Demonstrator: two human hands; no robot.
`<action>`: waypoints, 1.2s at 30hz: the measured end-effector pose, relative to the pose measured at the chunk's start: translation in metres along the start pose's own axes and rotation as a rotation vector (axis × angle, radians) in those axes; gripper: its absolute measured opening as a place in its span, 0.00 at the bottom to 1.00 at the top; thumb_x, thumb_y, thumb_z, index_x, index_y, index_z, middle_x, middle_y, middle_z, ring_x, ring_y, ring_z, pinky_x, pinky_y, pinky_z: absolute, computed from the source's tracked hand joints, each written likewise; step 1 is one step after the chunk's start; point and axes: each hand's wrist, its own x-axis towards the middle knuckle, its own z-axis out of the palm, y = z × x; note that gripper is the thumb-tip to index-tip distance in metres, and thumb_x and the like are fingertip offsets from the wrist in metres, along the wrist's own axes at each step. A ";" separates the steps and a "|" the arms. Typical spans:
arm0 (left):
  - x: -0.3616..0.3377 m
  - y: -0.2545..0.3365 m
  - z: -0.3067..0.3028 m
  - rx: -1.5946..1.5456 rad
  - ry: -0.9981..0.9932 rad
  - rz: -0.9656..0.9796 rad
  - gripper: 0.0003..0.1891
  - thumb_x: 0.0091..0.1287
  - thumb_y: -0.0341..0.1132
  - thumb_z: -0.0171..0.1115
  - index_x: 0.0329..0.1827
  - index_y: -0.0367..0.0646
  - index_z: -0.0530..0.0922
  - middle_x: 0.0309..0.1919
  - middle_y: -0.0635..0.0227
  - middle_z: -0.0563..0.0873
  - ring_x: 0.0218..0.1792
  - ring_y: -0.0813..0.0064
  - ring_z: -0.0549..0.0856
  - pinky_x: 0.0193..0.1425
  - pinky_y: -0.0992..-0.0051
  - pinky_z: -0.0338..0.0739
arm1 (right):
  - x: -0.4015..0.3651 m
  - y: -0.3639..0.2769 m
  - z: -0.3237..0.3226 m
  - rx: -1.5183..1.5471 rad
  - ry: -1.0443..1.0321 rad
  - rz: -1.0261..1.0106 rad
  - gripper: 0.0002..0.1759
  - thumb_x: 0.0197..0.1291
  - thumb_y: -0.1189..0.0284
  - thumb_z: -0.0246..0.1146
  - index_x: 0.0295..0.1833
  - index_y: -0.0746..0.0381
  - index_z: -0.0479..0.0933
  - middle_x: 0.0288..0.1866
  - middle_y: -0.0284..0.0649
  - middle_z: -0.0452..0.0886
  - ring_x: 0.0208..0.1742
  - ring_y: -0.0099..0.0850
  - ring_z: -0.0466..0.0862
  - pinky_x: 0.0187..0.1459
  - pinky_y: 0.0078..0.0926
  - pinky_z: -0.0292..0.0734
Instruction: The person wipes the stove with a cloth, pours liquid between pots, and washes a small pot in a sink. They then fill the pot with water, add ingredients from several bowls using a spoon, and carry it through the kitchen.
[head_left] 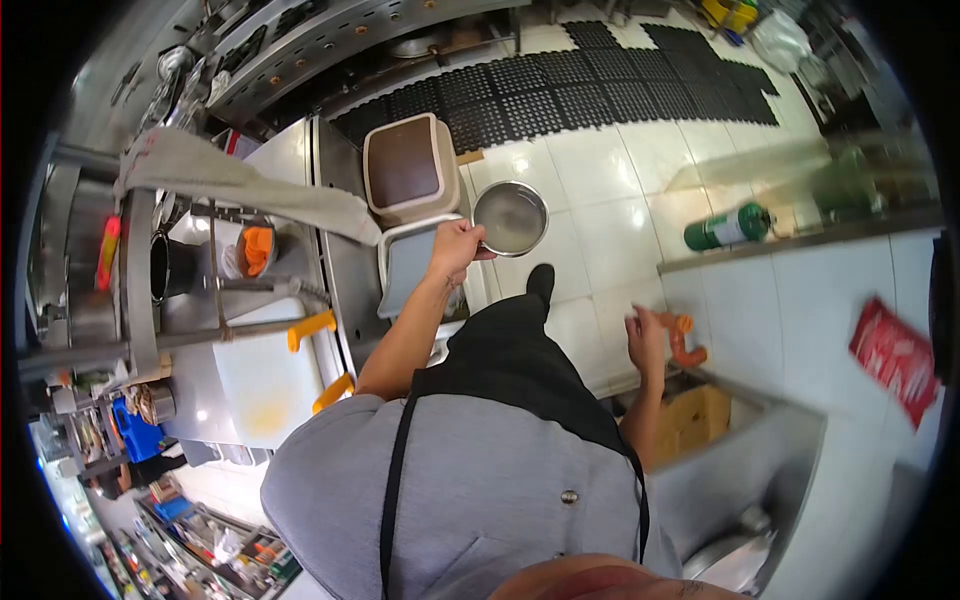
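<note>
My left hand (457, 248) grips a round metal pot (542, 212) at its near side, where the fingers cover the handle. Cloudy, pale liquid shows inside the pot, which is held out over the tiled floor. Just left of that hand is a pale container (388, 262) with a grey inside. A beige bin (450, 165) with a brown inside stands beyond it. Lower on the right, my right hand (645, 338) hangs with loosely bent fingers and holds nothing. An orange curved pipe (690, 350) is close beside it.
On the left, a metal counter carries a white cutting board (255, 375), with a cloth (250, 188) draped above. A green cylinder (728, 227) stands on the right. Below it is a metal basin (775, 460). Black rubber mats (540, 85) cover the floor before the stove.
</note>
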 end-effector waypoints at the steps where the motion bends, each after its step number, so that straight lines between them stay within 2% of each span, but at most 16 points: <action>1: 0.023 0.009 0.002 -0.015 0.021 -0.001 0.11 0.56 0.22 0.56 0.17 0.40 0.67 0.19 0.64 0.77 0.18 0.75 0.80 0.23 0.73 0.84 | 0.005 0.018 0.001 -0.027 -0.015 0.044 0.15 0.58 0.72 0.59 0.49 0.67 0.74 0.34 0.54 0.78 0.35 0.47 0.79 0.40 0.38 0.73; 3: 0.062 0.023 0.007 -0.044 0.064 -0.009 0.11 0.56 0.22 0.56 0.17 0.40 0.67 0.19 0.64 0.77 0.19 0.75 0.80 0.23 0.73 0.84 | 0.009 0.053 0.005 -0.218 -0.093 0.119 0.16 0.56 0.71 0.60 0.48 0.67 0.74 0.31 0.53 0.78 0.35 0.48 0.80 0.40 0.39 0.73; 5: 0.095 0.053 0.016 -0.073 0.097 -0.010 0.11 0.56 0.22 0.56 0.17 0.40 0.67 0.19 0.64 0.77 0.19 0.75 0.80 0.23 0.73 0.84 | 0.015 0.115 0.016 -0.172 -0.291 0.276 0.17 0.55 0.69 0.62 0.47 0.67 0.75 0.30 0.53 0.79 0.36 0.48 0.80 0.40 0.38 0.74; 7: 0.121 0.087 0.023 -0.053 0.166 0.027 0.11 0.56 0.22 0.56 0.17 0.40 0.67 0.19 0.63 0.78 0.20 0.74 0.81 0.23 0.72 0.84 | 0.041 0.090 -0.004 -0.121 -0.372 0.356 0.17 0.54 0.68 0.63 0.47 0.66 0.75 0.31 0.51 0.80 0.36 0.46 0.82 0.40 0.38 0.75; 12: 0.199 0.132 0.011 -0.184 0.304 0.064 0.03 0.57 0.22 0.54 0.25 0.33 0.73 0.24 0.61 0.80 0.24 0.71 0.83 0.32 0.71 0.85 | 0.161 0.098 -0.003 -0.172 -0.508 0.283 0.19 0.53 0.67 0.63 0.49 0.66 0.75 0.32 0.49 0.81 0.36 0.43 0.83 0.40 0.37 0.75; 14: 0.225 0.148 -0.001 -0.242 0.385 0.076 0.03 0.58 0.22 0.53 0.26 0.33 0.73 0.25 0.60 0.81 0.25 0.70 0.83 0.30 0.72 0.85 | 0.231 0.076 -0.009 -0.142 -0.612 0.314 0.20 0.54 0.65 0.62 0.50 0.65 0.75 0.34 0.51 0.82 0.38 0.46 0.83 0.41 0.37 0.76; 17: 0.250 0.179 -0.015 -0.361 0.557 0.132 0.05 0.58 0.22 0.53 0.25 0.33 0.74 0.25 0.60 0.81 0.25 0.70 0.83 0.29 0.72 0.84 | 0.351 0.087 -0.002 -0.317 -0.642 0.094 0.20 0.54 0.65 0.61 0.50 0.66 0.75 0.36 0.54 0.81 0.40 0.50 0.81 0.43 0.40 0.76; 19: 0.257 0.189 -0.035 -0.389 0.712 0.183 0.04 0.57 0.22 0.54 0.24 0.34 0.74 0.24 0.61 0.80 0.24 0.70 0.83 0.28 0.72 0.84 | 0.448 0.082 0.006 -0.383 -0.746 0.058 0.21 0.56 0.63 0.60 0.50 0.65 0.74 0.37 0.56 0.81 0.41 0.53 0.80 0.43 0.44 0.75; 21: 0.254 0.196 -0.060 -0.469 0.848 0.231 0.04 0.57 0.23 0.55 0.25 0.33 0.74 0.23 0.61 0.79 0.23 0.70 0.82 0.27 0.71 0.84 | 0.547 0.079 0.019 -0.526 -0.761 -0.292 0.21 0.56 0.63 0.59 0.52 0.65 0.74 0.39 0.57 0.80 0.44 0.54 0.80 0.45 0.44 0.75; 23: 0.266 0.213 -0.080 -0.531 0.914 0.262 0.04 0.56 0.23 0.55 0.25 0.33 0.75 0.23 0.62 0.78 0.22 0.70 0.81 0.27 0.71 0.84 | 0.645 0.037 0.030 -0.561 -0.774 -0.215 0.22 0.56 0.63 0.59 0.53 0.65 0.73 0.41 0.59 0.79 0.46 0.52 0.79 0.47 0.44 0.74; 25: 0.256 0.236 -0.099 -0.535 1.082 0.245 0.03 0.55 0.22 0.55 0.25 0.33 0.73 0.21 0.66 0.74 0.22 0.70 0.80 0.31 0.66 0.86 | 0.729 -0.013 0.041 -0.635 -0.661 -0.512 0.20 0.54 0.63 0.60 0.49 0.65 0.76 0.42 0.56 0.80 0.45 0.51 0.80 0.48 0.41 0.74; 28: 0.245 0.245 -0.134 -0.568 1.265 0.336 0.04 0.57 0.24 0.55 0.29 0.29 0.73 0.26 0.62 0.76 0.26 0.67 0.82 0.33 0.67 0.86 | 0.811 -0.144 0.063 -0.610 -0.675 -0.545 0.21 0.58 0.66 0.56 0.53 0.68 0.73 0.47 0.56 0.78 0.50 0.51 0.78 0.51 0.39 0.72; 29: 0.243 0.238 -0.152 -0.550 1.319 0.373 0.07 0.58 0.25 0.55 0.30 0.27 0.72 0.27 0.59 0.77 0.27 0.66 0.82 0.32 0.70 0.86 | 0.833 -0.171 0.073 -0.526 -0.655 -0.567 0.21 0.60 0.67 0.55 0.55 0.69 0.72 0.48 0.57 0.78 0.51 0.50 0.78 0.51 0.38 0.72; 31: 0.235 0.243 -0.171 -0.585 1.345 0.471 0.07 0.59 0.26 0.55 0.30 0.27 0.72 0.30 0.59 0.76 0.30 0.65 0.82 0.38 0.67 0.87 | 0.867 -0.211 0.107 -0.413 -0.556 -0.636 0.20 0.58 0.69 0.57 0.54 0.70 0.72 0.40 0.58 0.79 0.43 0.49 0.80 0.46 0.39 0.74; 33: 0.226 0.217 -0.211 -0.610 1.414 0.481 0.08 0.60 0.26 0.55 0.32 0.26 0.72 0.30 0.60 0.75 0.31 0.64 0.82 0.40 0.64 0.86 | 0.897 -0.235 0.143 -0.432 -0.578 -0.787 0.20 0.57 0.68 0.58 0.53 0.67 0.73 0.38 0.56 0.80 0.40 0.50 0.81 0.44 0.40 0.74; 36: 0.222 0.205 -0.234 -0.677 1.667 0.409 0.07 0.58 0.25 0.56 0.33 0.26 0.72 0.31 0.59 0.73 0.33 0.63 0.80 0.40 0.59 0.86 | 0.904 -0.260 0.189 -0.618 -0.800 -0.722 0.19 0.56 0.67 0.60 0.52 0.64 0.74 0.38 0.54 0.80 0.40 0.49 0.81 0.43 0.41 0.74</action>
